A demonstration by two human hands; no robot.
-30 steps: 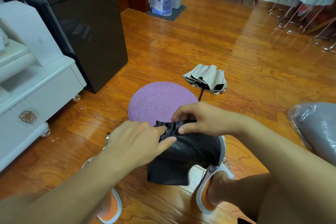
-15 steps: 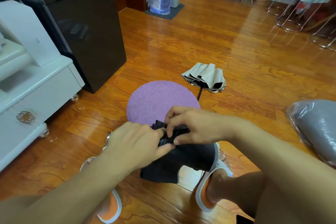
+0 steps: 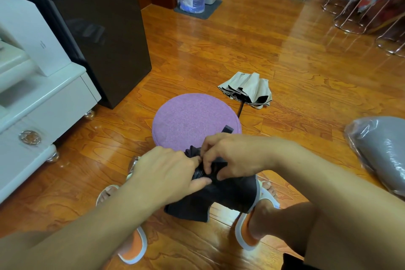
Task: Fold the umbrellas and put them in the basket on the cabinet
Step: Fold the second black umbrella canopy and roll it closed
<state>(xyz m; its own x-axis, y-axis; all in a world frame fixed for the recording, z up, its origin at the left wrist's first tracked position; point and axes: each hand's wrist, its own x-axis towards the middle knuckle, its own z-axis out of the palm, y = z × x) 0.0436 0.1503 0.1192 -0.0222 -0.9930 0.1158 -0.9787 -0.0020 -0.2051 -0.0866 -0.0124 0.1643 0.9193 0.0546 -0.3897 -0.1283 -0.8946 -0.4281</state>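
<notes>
- A black umbrella is held low over the floor, just in front of the near edge of a round purple mat and above a pair of orange slippers.
- Its gathered upper end is pinched by the right hand, whose fingers are curled over the bunched cloth.
- The same bundle is gripped from the other side by the left hand, with the thumb laid along the cloth; the other fingers are hidden, so how far they wrap cannot be told.
- The lower cloth is seen hanging loose and unwrapped, so the folding of this umbrella is judged to be partly done: the folds are being gathered, not yet wound or strapped.
- A short dark strip, perhaps the strap, is seen sticking up behind the right hand; this cannot be confirmed.
- A second, beige umbrella is left on the floor beyond the far right edge of the mat, collapsed but loose, well apart from both hands.
- No basket can be made out; a white cabinet stands at the left, beside a dark fridge.
- Both umbrellas are therefore judged still to be tidied and carried over.
</notes>
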